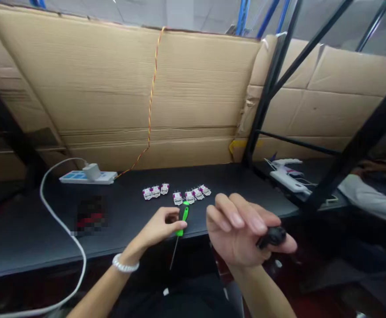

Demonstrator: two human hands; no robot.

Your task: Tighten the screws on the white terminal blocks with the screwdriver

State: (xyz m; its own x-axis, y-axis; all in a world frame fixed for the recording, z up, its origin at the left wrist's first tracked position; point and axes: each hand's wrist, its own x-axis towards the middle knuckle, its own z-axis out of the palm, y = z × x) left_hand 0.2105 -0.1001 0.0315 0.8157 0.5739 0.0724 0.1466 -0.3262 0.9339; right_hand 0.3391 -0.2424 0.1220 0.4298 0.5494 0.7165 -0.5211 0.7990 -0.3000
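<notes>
Between the thumb and fingers of my left hand (160, 227) is a screwdriver (182, 221) with a green and black handle; its thin shaft points down past the table's front edge. My right hand (239, 232) is raised nearer the camera, its fingertips closed on a small black part (272, 236) whose exact kind I cannot make out. Beyond the screwdriver, several small white and purple modules lie on the dark table in two groups, a left group (155, 191) and a right group (189, 196).
A white power strip (103, 177) with a plugged-in adapter (92, 171) sits at the back left, its white cable (60, 221) looping forward. Cardboard (113, 88) walls the back, with a twisted wire (151, 97) hanging down it. Black metal posts (269, 92) stand right; another person's sleeve (368, 198) shows beyond.
</notes>
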